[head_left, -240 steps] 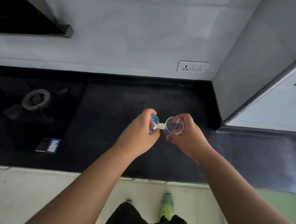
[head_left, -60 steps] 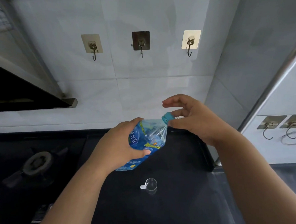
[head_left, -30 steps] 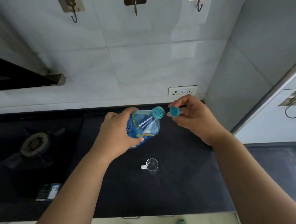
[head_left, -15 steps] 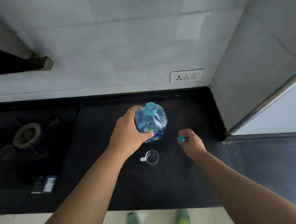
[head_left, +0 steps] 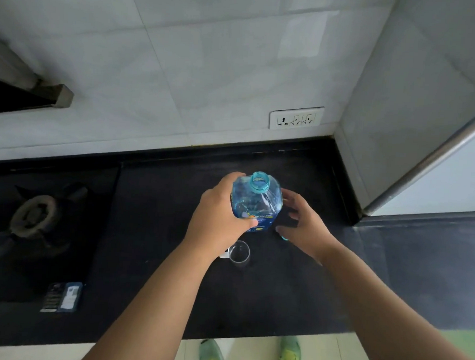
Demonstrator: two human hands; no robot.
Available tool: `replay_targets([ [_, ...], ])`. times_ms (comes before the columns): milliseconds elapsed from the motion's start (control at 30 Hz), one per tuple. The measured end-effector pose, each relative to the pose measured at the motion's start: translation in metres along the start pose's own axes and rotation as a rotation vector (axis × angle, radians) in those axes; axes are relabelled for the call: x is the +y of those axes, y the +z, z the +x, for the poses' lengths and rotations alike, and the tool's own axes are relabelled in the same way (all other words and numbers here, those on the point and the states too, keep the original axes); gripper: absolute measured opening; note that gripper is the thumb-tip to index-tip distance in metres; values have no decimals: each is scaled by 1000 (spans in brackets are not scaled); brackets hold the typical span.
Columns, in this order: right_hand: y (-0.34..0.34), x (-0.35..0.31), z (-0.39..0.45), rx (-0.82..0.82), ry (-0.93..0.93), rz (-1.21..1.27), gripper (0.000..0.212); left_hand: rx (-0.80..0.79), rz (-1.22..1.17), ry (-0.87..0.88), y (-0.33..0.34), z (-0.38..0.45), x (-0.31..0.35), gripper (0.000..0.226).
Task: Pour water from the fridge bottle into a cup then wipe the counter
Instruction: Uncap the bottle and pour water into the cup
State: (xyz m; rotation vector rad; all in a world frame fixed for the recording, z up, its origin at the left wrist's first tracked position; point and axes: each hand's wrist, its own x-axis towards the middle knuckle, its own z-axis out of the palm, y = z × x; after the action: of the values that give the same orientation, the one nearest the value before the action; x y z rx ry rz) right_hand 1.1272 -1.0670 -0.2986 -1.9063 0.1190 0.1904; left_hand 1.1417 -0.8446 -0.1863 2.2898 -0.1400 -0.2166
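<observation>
A clear blue-tinted water bottle with a blue label stands upright over the black counter, its mouth uncapped. My left hand grips its body from the left. To the bottle's right, my right hand hovers low with fingers spread, near the bottle but not clearly touching it. A sliver of the blue cap peeks out at the thumb side of that hand, by the counter. In front of the bottle a small clear cup with a white handle stands on the counter, partly hidden by my left wrist.
A gas burner sits on the stove top at left, with a sticker near its front edge. A wall socket is behind the bottle. A tiled side wall with a steel edge bounds the counter on the right.
My right hand took the cap off, carried it down to the right, and now has spread its fingers beside the bottle. The bottle came upright and moved lower, just behind the cup.
</observation>
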Motion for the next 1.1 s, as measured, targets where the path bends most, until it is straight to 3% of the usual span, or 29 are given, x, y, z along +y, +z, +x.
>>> replay_targets([
  [133, -16, -51, -17, -104, -200, -10, 105, -53, 2, 75, -4, -2, 15, 93],
  [267, -24, -75, -29, -49, -206, -75, 95, -73, -39, 124, -3, -6, 21, 98],
  [367, -29, -80, -31, 27, -127, -155, 92, -147, -237, 111, -1, -8, 8, 100],
  [500, -26, -73, -34, 133, -68, -129, 93, -114, -88, -85, 10, 5, -39, 79],
  [600, -22, -67, -38, 181, -8, -69, 96, -201, 76, -354, 25, 7, -87, 67],
  [733, -19, -62, -41, 179, 18, -71, 97, -289, 114, -526, 43, -3, -131, 56],
  [933, -16, -55, -47, 188, 63, -52, 92, -398, 93, -550, 65, -13, -143, 31],
  [1100, -16, -55, -52, 182, 50, -98, 95, -430, 214, -537, 77, -18, -141, 20],
])
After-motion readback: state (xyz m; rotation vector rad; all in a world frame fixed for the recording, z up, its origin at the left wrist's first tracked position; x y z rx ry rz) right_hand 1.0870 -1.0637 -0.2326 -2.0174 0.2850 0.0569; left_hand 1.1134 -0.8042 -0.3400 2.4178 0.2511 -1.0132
